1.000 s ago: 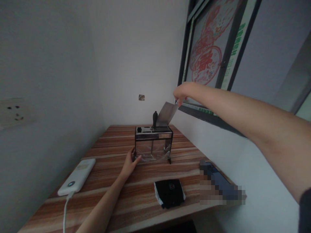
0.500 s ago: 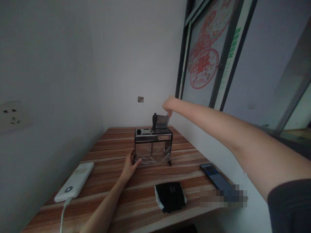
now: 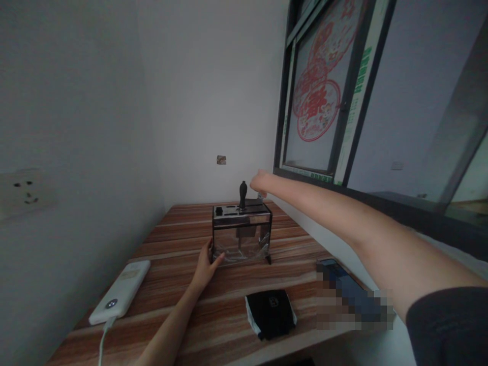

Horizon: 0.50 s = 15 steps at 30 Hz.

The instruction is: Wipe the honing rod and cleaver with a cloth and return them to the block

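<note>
On the table stands a knife holder (image 3: 242, 219) with a dark slotted top and clear walls. A black-handled knife (image 3: 243, 194) is upright in one slot, its thin blade or rod showing through the front. Beside it, my right hand (image 3: 260, 182) is closed around the handle of a cleaver, mostly hidden by the fingers. The cleaver's broad blade (image 3: 246, 231) is largely down inside the holder, seen through the clear front. My left hand (image 3: 206, 260) grips the holder's lower left corner, thumb at the front and fingers along the side.
A white power bank (image 3: 122, 292) with a cable lies on the left of the wood-grain table (image 3: 168, 277). Near the front edge is a folded black cloth item (image 3: 270, 313). A phone (image 3: 351, 290), partly blurred, lies at right. A wall and window stand close by.
My right hand has moved down, and the cleaver's blade has sunk from above the holder into it. My left hand stays at the holder's corner. The view has shifted slightly.
</note>
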### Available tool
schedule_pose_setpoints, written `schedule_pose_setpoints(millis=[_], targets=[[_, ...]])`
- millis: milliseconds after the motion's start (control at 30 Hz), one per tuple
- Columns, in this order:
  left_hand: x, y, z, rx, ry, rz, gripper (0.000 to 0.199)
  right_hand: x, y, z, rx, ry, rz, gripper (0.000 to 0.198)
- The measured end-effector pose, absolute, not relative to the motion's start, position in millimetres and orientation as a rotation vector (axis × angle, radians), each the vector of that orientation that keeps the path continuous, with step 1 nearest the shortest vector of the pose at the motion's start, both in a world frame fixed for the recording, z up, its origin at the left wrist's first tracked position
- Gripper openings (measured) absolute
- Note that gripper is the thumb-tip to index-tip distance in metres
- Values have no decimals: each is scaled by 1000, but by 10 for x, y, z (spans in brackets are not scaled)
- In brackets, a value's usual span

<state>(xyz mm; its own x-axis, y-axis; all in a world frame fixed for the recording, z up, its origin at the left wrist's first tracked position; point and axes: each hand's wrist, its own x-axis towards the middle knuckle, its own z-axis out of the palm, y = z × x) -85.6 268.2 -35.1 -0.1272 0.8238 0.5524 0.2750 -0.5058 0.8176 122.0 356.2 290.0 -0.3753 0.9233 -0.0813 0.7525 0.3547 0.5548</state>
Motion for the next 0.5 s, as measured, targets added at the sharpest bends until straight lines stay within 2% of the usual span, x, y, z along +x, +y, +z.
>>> schedule_pose_setpoints(millis=[500], targets=[[-867, 2688, -347, 1730, 1243, 1643, 69, 1215, 3872, 2580, 1247, 2561, 700, 18]])
